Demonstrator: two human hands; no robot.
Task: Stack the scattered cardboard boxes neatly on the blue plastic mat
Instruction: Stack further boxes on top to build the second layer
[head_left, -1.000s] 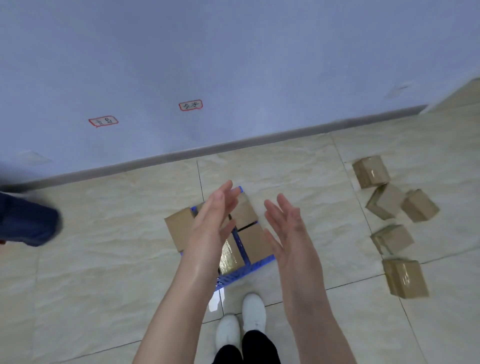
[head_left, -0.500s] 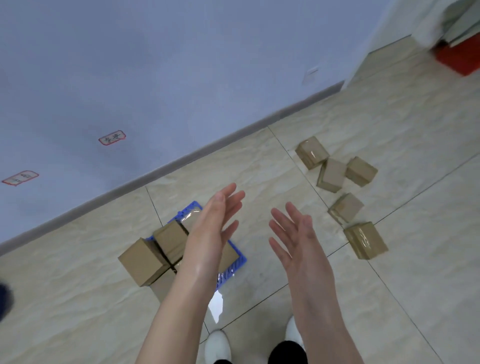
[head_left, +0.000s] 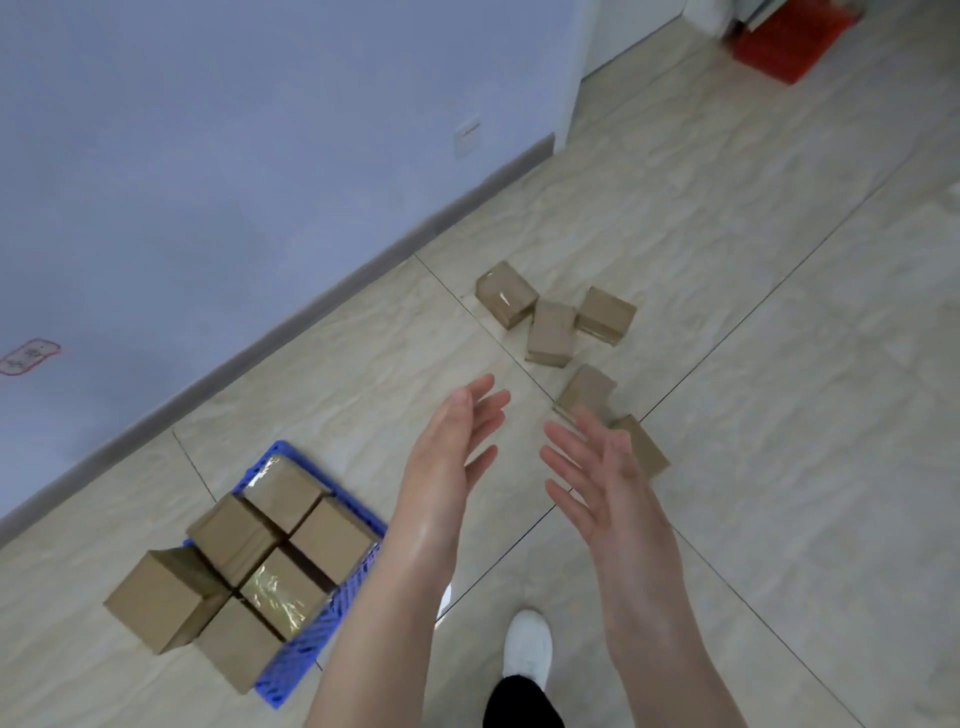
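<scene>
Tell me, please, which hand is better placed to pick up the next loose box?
Probably the right hand: open and empty, it overlaps the nearest loose box. The left hand, also empty, sits nearer the blue mat.

Bare floor (head_left: 753, 467) (tiled) lies open around scattered boxes (head_left: 551, 332).

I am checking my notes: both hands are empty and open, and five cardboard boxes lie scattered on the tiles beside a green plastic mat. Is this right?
One detail is wrong: the head view shows the plastic mat is blue, not green. The rest stands: left hand and right hand are empty and open, and five scattered boxes lie on the tiles.
</scene>
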